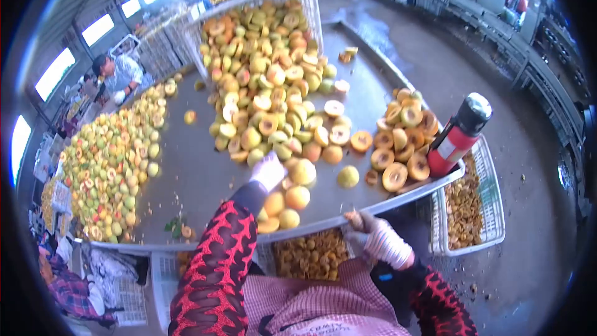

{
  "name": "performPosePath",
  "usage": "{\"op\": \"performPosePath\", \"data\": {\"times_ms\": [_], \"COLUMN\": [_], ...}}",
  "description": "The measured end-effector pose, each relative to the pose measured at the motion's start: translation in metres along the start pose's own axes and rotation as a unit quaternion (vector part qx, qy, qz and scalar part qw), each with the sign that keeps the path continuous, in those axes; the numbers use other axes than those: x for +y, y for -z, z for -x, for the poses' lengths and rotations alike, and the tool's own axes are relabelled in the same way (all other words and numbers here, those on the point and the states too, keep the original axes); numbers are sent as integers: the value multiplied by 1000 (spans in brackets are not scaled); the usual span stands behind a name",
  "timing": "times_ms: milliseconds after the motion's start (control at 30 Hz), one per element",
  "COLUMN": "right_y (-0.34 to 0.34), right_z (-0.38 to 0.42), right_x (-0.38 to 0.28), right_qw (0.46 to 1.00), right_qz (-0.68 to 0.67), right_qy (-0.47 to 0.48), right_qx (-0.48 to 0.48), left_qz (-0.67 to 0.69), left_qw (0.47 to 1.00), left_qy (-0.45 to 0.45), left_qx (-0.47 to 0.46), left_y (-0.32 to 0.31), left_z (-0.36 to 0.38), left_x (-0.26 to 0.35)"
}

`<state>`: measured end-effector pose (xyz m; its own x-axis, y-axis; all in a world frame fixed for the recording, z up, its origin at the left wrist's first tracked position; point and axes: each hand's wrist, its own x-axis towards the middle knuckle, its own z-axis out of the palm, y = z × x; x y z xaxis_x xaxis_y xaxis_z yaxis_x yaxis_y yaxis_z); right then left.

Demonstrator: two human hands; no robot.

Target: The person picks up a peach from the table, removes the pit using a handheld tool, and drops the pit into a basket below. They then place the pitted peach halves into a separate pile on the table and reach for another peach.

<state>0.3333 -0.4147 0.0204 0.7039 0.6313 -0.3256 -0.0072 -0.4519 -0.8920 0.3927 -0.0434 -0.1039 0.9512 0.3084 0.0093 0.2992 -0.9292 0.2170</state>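
Observation:
A heap of halved peaches (273, 81) spills from a tipped white crate (314, 9) onto the metal table (186, 180). My left hand (268, 171), in a white glove, reaches to the heap's near edge and touches the fruit there; its fingertips are hard to make out. Just below it lie several rounder peach pieces (297, 196). My right hand (380, 238), in a striped whitish glove, is at the table's front edge. Its fingers are closed round something small, which I cannot make out.
Pitted halves (407, 140) are piled at the right beside a red bottle (457, 140). Another fruit heap (115, 162) covers the table's left. Below are a crate of scraps (311, 255) and another crate (494, 211). A person (121, 74) works across the table.

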Motion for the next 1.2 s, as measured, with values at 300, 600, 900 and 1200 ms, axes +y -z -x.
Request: {"op": "performPosePath", "data": {"times_ms": [300,600,900,1200], "right_y": [-49,-100,-131,-125], "right_z": [14,2,24,71], "right_x": [-20,-59,-77,-71], "right_qw": [983,946,949,983], "right_qz": [-59,-286,-191,-9], "right_qy": [173,145,250,184], "right_qx": [-33,-48,9,-2], "left_qz": [30,-5,908,948], "left_qw": [996,976,411,285], "left_qy": [-74,-218,79,103], "left_qx": [-50,-15,4,95], "left_y": [83,171,120,126], "left_z": [83,240,273,263], "left_x": [-4,98,95,95]}}
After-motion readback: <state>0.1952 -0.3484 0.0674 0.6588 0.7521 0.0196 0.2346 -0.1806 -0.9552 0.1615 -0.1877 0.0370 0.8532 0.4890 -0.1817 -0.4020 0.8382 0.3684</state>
